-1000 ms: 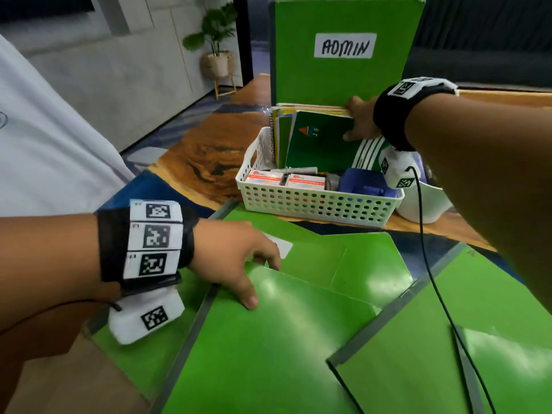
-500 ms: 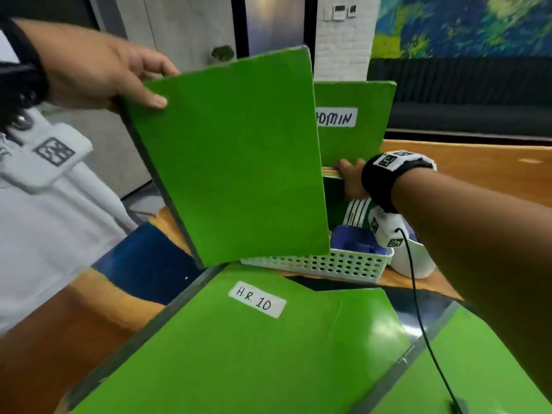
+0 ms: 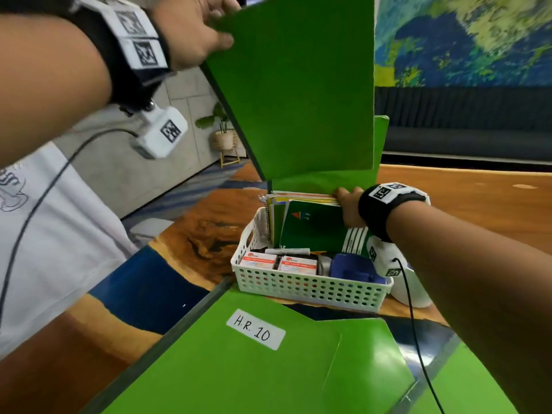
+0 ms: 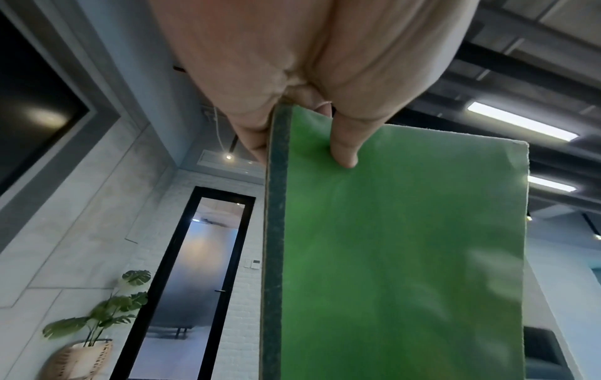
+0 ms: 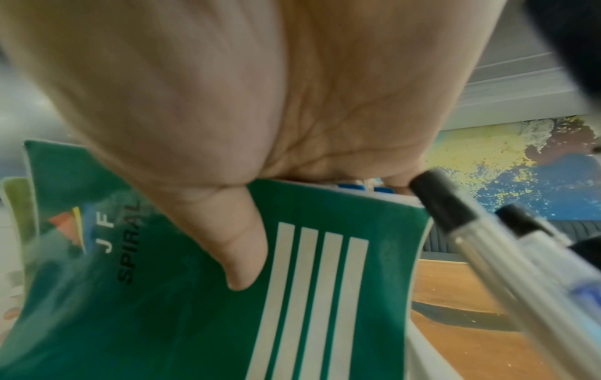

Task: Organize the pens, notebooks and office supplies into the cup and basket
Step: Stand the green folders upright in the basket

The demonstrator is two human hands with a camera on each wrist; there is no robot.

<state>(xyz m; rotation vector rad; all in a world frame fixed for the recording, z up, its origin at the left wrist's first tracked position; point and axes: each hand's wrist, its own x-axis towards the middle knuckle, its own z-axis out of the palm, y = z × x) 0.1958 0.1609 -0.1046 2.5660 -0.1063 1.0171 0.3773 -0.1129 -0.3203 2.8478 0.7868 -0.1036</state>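
So since a second ago my left hand [image 3: 194, 31] went from resting flat on the table stack to pinching one green folder [image 3: 301, 85] by its top corner, and it's now lifted upright right above the basket [image 3: 310, 286], closer than half a second back.

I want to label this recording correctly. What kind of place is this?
Probably an office lounge or meeting area: green folder labelled "H.R. 10", white basket of stationery, dark sofa under a wall mural.
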